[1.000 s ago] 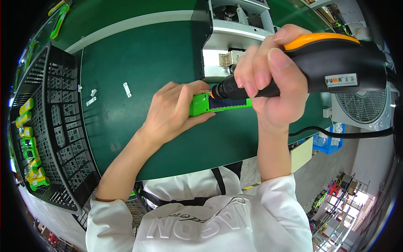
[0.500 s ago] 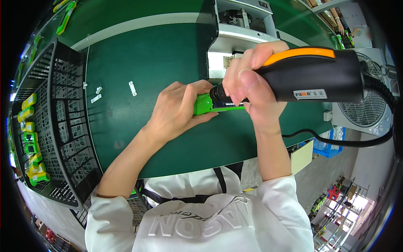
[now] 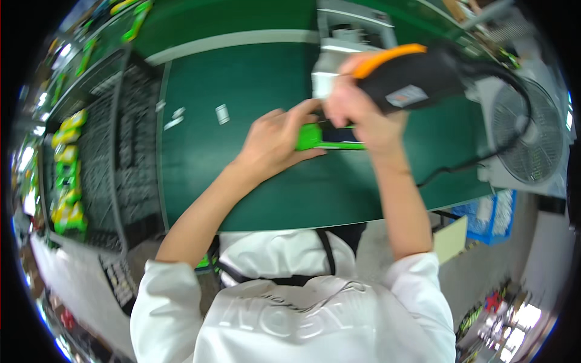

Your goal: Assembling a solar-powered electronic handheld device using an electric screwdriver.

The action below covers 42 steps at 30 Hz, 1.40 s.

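Note:
My left hand (image 3: 271, 144) is closed on the left end of a long green casing (image 3: 308, 138) with a dark inset, which lies on the green tabletop. In my right hand (image 3: 363, 115) is a black and orange electric screwdriver (image 3: 417, 81), its body slanting up to the right and its cord trailing from the back. My right fingers are above the casing and cover part of it. The screwdriver's tip is hidden behind my fingers and blurred, so I cannot tell whether it touches the casing.
Small white pieces (image 3: 223, 114) lie left on the green table (image 3: 290, 202). A black crate (image 3: 118, 163) with several green and yellow parts stands at the left. Behind my hands is a metal machine (image 3: 357, 42); a fan (image 3: 526, 130) and blue basket (image 3: 493, 218) are at the right.
The screwdriver has come up and back from the casing's left end and tilted upward. The whole view has shifted, so the table and crate appear farther right. My left hand keeps its hold.

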Available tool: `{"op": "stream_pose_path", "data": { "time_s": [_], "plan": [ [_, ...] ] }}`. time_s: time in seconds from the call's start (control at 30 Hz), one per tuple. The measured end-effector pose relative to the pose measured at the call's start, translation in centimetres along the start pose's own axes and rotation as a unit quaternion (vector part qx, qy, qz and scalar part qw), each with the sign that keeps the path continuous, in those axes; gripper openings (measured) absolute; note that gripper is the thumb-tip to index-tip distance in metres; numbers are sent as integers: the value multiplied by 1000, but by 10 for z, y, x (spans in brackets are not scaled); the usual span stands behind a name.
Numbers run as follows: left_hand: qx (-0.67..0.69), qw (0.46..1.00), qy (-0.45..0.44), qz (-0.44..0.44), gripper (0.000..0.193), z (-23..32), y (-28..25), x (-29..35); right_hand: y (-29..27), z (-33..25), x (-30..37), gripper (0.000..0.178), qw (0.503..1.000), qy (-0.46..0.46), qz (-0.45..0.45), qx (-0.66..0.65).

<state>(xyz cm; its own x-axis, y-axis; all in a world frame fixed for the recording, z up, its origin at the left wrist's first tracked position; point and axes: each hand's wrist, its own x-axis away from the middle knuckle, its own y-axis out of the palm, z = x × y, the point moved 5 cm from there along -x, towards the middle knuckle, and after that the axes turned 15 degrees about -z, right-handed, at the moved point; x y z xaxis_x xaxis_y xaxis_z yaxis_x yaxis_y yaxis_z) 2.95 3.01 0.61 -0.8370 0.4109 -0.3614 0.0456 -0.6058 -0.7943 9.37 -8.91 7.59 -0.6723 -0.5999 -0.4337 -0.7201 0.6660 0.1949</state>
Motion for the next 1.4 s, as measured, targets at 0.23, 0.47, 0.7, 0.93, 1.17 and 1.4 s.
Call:
{"op": "stream_pose_path", "data": {
  "time_s": [0.23, 0.47, 0.7, 0.93, 1.17, 1.4],
  "plan": [
    [-37, 999, -13, -19, 57, 78, -42, 95, -95, -109, 89, 9, 979, -198, 22, -49],
    [-99, 854, -508, -51, 59, 167, -103, 341, -126, -78, 121, 26, 981, -134, 36, -138],
    [-114, 806, -552, -183, 45, 126, -99, 470, -139, -62, 118, 29, 983, -147, 44, -96],
    [-119, 851, -480, -175, 46, 75, -20, 488, -121, -61, 132, 29, 986, -152, 41, -45],
    [-234, 814, -507, -161, 45, 122, -30, 434, -113, -68, 124, 31, 985, -159, 59, 22],
    [-260, 939, -105, 201, 8, 108, -98, 159, -122, -91, 129, 31, 958, -195, 149, 146]
  ]
}}
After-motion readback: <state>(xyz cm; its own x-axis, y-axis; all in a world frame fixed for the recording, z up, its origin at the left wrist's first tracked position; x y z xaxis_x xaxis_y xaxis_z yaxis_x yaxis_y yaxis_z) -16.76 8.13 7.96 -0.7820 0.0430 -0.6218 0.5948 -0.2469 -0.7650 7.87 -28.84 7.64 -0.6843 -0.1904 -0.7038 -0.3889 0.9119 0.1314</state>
